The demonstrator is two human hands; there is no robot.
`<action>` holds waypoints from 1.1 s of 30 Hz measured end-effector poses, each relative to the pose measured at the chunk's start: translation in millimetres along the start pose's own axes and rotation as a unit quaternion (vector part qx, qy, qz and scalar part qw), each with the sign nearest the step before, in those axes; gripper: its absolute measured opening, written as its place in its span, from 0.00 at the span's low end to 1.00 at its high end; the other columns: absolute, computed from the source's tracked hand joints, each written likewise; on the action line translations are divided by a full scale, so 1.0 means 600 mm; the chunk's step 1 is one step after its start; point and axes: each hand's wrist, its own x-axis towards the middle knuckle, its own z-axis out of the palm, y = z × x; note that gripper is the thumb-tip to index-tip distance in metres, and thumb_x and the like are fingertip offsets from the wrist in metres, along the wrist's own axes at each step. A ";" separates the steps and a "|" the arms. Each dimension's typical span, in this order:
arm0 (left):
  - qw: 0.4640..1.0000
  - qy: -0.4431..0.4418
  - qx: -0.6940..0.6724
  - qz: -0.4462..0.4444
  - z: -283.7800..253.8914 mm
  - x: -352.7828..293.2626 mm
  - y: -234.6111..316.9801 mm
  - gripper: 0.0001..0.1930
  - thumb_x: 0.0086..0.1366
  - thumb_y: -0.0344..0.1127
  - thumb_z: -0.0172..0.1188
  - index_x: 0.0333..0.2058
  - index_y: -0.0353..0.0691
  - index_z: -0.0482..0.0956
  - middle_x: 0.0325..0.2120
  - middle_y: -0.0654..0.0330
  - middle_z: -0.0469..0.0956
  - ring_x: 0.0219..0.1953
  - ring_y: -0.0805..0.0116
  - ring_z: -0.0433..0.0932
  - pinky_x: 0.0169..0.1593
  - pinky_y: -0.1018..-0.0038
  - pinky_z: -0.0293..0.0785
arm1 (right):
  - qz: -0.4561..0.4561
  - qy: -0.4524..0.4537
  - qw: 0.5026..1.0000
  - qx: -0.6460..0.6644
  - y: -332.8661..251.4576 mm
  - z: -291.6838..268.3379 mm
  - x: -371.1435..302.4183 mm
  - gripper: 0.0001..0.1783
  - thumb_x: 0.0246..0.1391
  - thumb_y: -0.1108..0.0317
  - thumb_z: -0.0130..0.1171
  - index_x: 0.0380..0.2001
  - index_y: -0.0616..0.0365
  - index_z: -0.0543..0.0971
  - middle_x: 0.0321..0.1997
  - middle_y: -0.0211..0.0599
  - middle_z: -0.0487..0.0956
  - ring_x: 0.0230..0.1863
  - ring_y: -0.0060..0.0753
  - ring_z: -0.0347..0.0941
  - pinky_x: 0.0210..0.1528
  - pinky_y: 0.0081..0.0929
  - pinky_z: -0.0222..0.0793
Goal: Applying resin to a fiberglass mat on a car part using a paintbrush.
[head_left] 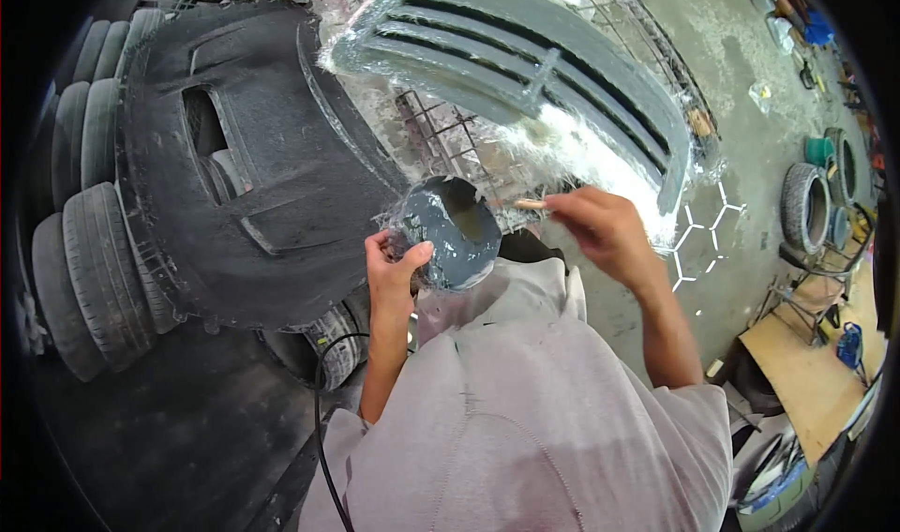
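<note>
My left hand (394, 271) grips a round, blue-grey tub (459, 258) by its side, thumb over the near edge. The tub is tilted, smeared with grey and white, and dark liquid shows inside it. In my right hand (600, 227) is a wooden-handled brush (531, 204), pinched between thumb and fingers. Its head points left to the tub's rim; I cannot tell whether it touches. Beyond my hands lies a grey slatted panel (487, 26), wet-looking, with white fibre matting (583, 148) spread along its near right side.
At left, a large black moulded panel (281, 110) with a rectangular opening rests near stacked tyres (108, 274). A wire grid (441, 124) shows beneath the slatted panel. More tyres (806, 204) and a wooden board (797, 373) stand at right. A black cable (319, 419) hangs beside my left arm.
</note>
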 end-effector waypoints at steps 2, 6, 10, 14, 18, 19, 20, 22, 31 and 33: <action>0.999 -0.019 0.038 0.016 0.040 -0.015 0.024 0.37 0.46 0.29 0.76 0.52 0.30 0.62 0.43 0.52 0.74 0.42 0.68 0.76 0.46 0.72 0.77 | -0.089 0.012 0.993 -0.072 0.012 0.024 -0.005 0.15 0.48 0.70 0.66 0.41 0.49 0.78 0.28 0.32 0.76 0.28 0.39 0.75 0.29 0.35 0.70; 0.993 -0.041 0.101 0.054 0.100 -0.032 0.052 0.40 0.42 0.28 0.78 0.51 0.29 0.62 0.43 0.51 0.74 0.42 0.67 0.77 0.46 0.72 0.78 | -0.155 0.067 0.981 -0.099 0.017 0.038 -0.006 0.17 0.41 0.68 0.66 0.38 0.48 0.76 0.28 0.27 0.75 0.30 0.35 0.75 0.31 0.33 0.70; 0.990 -0.060 0.112 0.065 0.134 -0.041 0.059 0.41 0.41 0.26 0.79 0.52 0.28 0.61 0.43 0.50 0.73 0.42 0.66 0.77 0.46 0.71 0.78 | -0.185 0.052 0.969 -0.157 0.023 0.023 -0.025 0.17 0.37 0.66 0.66 0.35 0.48 0.76 0.30 0.26 0.75 0.34 0.33 0.75 0.34 0.32 0.70; 0.991 -0.069 0.097 0.065 0.142 -0.036 0.052 0.41 0.41 0.24 0.78 0.52 0.27 0.61 0.43 0.50 0.73 0.42 0.66 0.78 0.45 0.71 0.80 | -0.200 0.009 0.976 -0.080 0.027 0.023 -0.035 0.11 0.43 0.66 0.67 0.31 0.50 0.77 0.31 0.27 0.75 0.36 0.33 0.74 0.35 0.32 0.70; 0.994 -0.075 0.077 0.035 0.142 -0.042 0.059 0.40 0.42 0.24 0.78 0.51 0.28 0.62 0.43 0.51 0.74 0.42 0.66 0.78 0.46 0.71 0.80 | -0.138 0.042 0.988 -0.048 0.028 0.032 -0.037 0.07 0.51 0.65 0.66 0.30 0.53 0.78 0.29 0.31 0.75 0.32 0.39 0.75 0.31 0.33 0.70; 0.993 -0.076 0.079 0.033 0.140 -0.039 0.057 0.40 0.42 0.24 0.78 0.51 0.28 0.62 0.43 0.51 0.74 0.42 0.66 0.78 0.46 0.71 0.80 | -0.135 0.042 0.989 -0.048 0.027 0.041 -0.040 0.07 0.51 0.65 0.66 0.30 0.53 0.78 0.29 0.31 0.75 0.32 0.39 0.75 0.31 0.33 0.70; 0.994 -0.070 0.078 0.034 0.136 -0.036 0.054 0.40 0.42 0.24 0.78 0.51 0.28 0.62 0.43 0.51 0.74 0.43 0.66 0.78 0.47 0.71 0.79 | -0.060 0.069 0.996 0.018 0.023 0.055 -0.045 0.07 0.53 0.65 0.66 0.31 0.55 0.79 0.28 0.31 0.76 0.29 0.35 0.75 0.29 0.31 0.70; 0.994 -0.068 0.076 0.036 0.127 -0.020 0.051 0.39 0.42 0.24 0.78 0.51 0.28 0.62 0.43 0.51 0.74 0.43 0.66 0.78 0.47 0.71 0.79 | 0.016 0.096 0.992 0.080 0.021 0.079 -0.047 0.08 0.54 0.65 0.66 0.32 0.57 0.80 0.26 0.32 0.77 0.26 0.32 0.75 0.27 0.29 0.69; 0.994 -0.108 -0.004 -0.016 0.044 0.096 0.063 0.37 0.44 0.26 0.77 0.50 0.29 0.63 0.42 0.52 0.73 0.43 0.67 0.76 0.48 0.70 0.77 | 0.354 0.257 0.807 0.396 -0.009 0.125 -0.007 0.11 0.61 0.63 0.63 0.36 0.62 0.81 0.24 0.26 0.77 0.24 0.14 0.70 0.24 0.17 0.63; 0.992 -0.118 -0.036 -0.029 0.020 0.120 0.078 0.36 0.45 0.26 0.75 0.51 0.30 0.63 0.42 0.53 0.73 0.42 0.67 0.76 0.48 0.69 0.76 | 0.347 0.327 0.807 0.348 -0.005 0.128 0.011 0.11 0.62 0.64 0.63 0.37 0.63 0.81 0.25 0.27 0.77 0.23 0.15 0.69 0.24 0.17 0.63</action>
